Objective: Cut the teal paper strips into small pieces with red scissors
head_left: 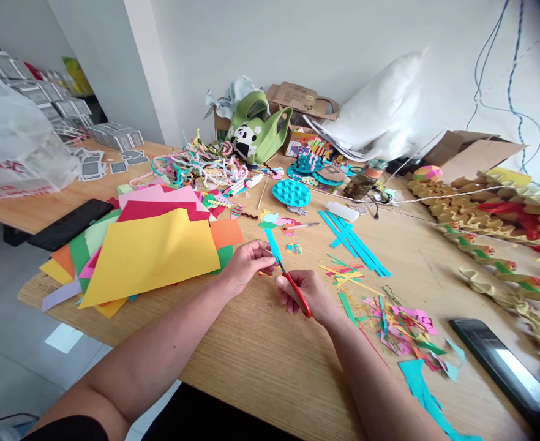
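Note:
My left hand (246,264) pinches the lower end of a narrow teal paper strip (272,244) just above the wooden table (261,349). My right hand (307,295) grips red-handled scissors (297,293), whose blades point up-left and meet the strip close to my left fingertips. Both hands sit near the table's middle, almost touching. Small cut paper shapes (279,220) lie just beyond the strip.
A fan of coloured paper sheets topped by a yellow one (153,251) lies left. Teal strips (352,239) and paper scraps (398,327) lie right. Phones rest at left (70,223) and right (504,367). Pipe cleaners (201,162), a green panda bag (256,131), folded paper chains (495,226) crowd the back.

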Tool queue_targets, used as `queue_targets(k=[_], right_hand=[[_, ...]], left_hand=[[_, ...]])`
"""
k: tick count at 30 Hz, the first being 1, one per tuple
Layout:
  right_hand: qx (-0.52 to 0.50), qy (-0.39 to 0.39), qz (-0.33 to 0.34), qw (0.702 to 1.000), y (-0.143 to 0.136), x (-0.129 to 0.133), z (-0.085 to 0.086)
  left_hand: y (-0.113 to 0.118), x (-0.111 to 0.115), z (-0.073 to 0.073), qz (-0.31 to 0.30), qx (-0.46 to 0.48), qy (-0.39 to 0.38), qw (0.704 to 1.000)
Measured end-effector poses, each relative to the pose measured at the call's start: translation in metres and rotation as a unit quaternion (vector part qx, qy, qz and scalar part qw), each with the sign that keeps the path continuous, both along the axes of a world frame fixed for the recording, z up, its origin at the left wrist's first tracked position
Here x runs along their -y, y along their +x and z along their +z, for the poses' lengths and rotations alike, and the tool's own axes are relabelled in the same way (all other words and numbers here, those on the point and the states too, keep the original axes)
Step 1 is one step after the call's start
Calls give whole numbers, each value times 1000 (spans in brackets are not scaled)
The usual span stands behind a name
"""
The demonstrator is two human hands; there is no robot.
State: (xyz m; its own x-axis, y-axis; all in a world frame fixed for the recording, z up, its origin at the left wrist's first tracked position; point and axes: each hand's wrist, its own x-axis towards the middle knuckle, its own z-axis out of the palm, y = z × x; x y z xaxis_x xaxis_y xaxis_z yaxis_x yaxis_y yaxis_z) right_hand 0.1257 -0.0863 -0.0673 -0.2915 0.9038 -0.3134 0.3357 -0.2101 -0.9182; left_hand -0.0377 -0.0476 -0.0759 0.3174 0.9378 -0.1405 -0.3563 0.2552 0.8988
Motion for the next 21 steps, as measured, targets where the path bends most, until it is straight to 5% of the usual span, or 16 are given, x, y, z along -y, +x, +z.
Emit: queue_targets(k=[21], right_hand=[[5,9,-9,1000,-3,1,-1]], left_hand=[[1,0,-6,-1,10,-3,1000]])
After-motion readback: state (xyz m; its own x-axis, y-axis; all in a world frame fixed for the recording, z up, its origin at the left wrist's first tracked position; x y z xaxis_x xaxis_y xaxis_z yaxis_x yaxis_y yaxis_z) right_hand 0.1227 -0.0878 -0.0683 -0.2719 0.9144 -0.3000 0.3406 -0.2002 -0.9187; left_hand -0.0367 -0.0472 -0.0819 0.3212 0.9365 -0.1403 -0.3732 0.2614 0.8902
